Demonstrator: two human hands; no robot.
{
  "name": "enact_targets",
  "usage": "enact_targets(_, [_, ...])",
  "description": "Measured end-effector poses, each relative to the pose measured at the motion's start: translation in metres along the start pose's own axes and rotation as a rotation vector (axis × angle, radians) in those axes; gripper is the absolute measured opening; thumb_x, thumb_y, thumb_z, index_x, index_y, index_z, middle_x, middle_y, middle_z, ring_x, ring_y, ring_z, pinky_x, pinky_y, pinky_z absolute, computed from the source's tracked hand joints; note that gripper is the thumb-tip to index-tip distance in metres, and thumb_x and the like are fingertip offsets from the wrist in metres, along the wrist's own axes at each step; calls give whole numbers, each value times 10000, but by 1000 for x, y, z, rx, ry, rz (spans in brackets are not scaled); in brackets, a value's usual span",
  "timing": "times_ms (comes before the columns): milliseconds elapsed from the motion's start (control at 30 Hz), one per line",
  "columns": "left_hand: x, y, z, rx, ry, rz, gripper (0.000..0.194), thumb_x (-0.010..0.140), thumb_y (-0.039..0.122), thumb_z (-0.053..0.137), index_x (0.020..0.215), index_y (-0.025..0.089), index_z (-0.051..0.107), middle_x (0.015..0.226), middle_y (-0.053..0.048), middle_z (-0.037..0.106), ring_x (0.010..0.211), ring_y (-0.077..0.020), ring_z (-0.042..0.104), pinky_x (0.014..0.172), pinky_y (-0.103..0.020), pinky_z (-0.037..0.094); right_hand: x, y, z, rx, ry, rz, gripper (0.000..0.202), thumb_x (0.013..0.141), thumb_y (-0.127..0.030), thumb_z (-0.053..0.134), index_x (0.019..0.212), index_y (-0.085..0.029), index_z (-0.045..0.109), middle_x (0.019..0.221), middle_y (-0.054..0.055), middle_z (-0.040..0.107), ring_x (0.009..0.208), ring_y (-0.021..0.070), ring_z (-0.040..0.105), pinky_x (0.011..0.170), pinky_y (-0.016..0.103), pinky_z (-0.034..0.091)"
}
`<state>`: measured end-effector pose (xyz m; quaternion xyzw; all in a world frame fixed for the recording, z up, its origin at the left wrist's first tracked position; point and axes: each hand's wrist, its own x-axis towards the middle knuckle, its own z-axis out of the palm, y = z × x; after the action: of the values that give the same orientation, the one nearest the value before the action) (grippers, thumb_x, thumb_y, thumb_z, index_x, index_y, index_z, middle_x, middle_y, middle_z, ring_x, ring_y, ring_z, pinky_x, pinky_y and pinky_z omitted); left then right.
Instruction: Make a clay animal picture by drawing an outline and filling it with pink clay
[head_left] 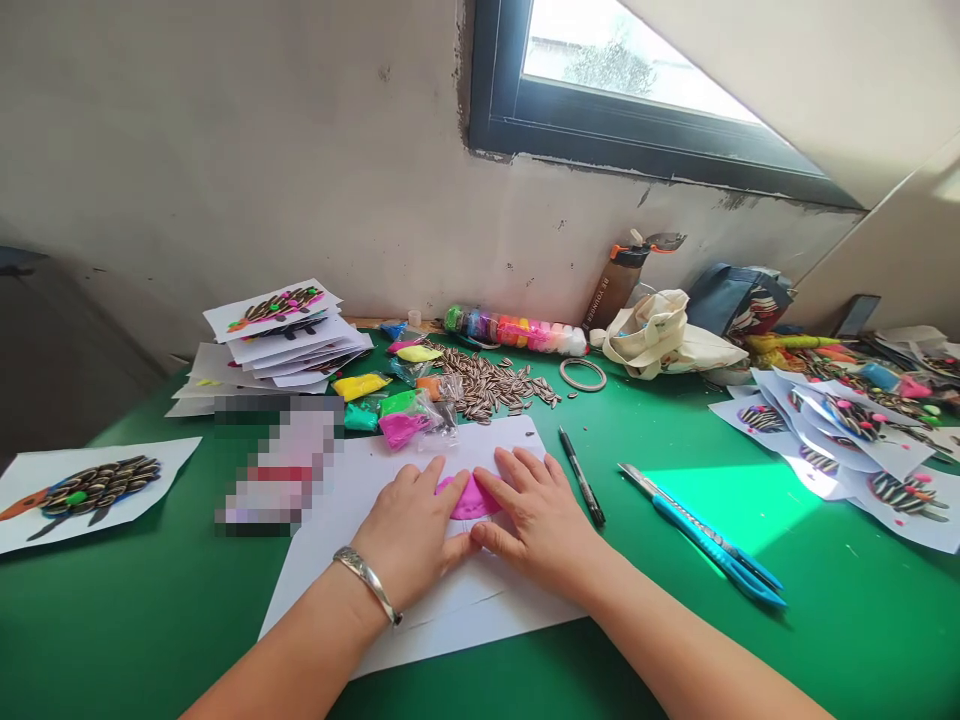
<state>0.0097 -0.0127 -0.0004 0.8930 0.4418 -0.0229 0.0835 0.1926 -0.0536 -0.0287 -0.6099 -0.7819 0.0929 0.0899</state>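
Observation:
A flat piece of bright pink modelling clay (474,502) lies on a large sheet of white paper (450,640) in front of me. My left hand (411,522), with a silver bracelet at its wrist, rests on the clay's left side, fingers stretched out and pressing its edge. From the right, my right hand (534,515) lies on the clay with fingers spread. The two thumbs meet at the clay's near edge. Part of the clay is hidden under the fingers. A black pen (581,476) lies just right of the paper.
Bags of coloured clay (405,425) and loose sunflower seeds (491,385) sit beyond the paper. A blue cutter (701,530) and scissors (750,575) lie to the right. Seed pictures (97,490) lie left, and more are stacked (300,345) at the back and spread (832,440) far right.

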Motion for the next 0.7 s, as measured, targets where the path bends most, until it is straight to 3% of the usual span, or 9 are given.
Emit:
enact_targets(100, [1, -3, -1, -30, 4, -4, 604, 824, 508, 551, 1343, 208, 481, 1359, -143, 484, 1086, -342, 515, 916, -481, 439, 0, 5, 0, 36, -3, 28, 642, 877, -660, 310, 1417, -316, 352, 1483, 65, 341, 1365, 309, 258, 1078, 591, 182])
enact_targets(233, [2, -9, -3, -101, -25, -13, 701, 829, 467, 563, 1409, 126, 366, 1368, -148, 481, 1173, -310, 476, 996, -426, 396, -3, 16, -3, 61, -26, 36, 641, 907, -585, 332, 1436, -224, 335, 1489, 98, 324, 1375, 264, 260, 1114, 510, 196])
enact_targets(400, [1, -10, -6, -81, -70, -20, 584, 824, 433, 569, 1299, 97, 519, 1383, -183, 455, 1163, -329, 486, 990, -441, 402, -10, 19, -5, 26, -78, -18, 644, 900, -608, 330, 1432, -245, 347, 1521, 101, 241, 1401, 292, 177, 1118, 534, 158])
enact_targets(700, [-2, -12, -7, -136, -93, -37, 650, 844, 447, 535, 1382, 103, 413, 1417, -176, 420, 1238, -322, 428, 1035, -447, 363, -10, 16, -2, -27, -110, -17, 683, 900, -638, 266, 1466, -255, 252, 1534, 82, 180, 1410, 283, 135, 1120, 534, 159])
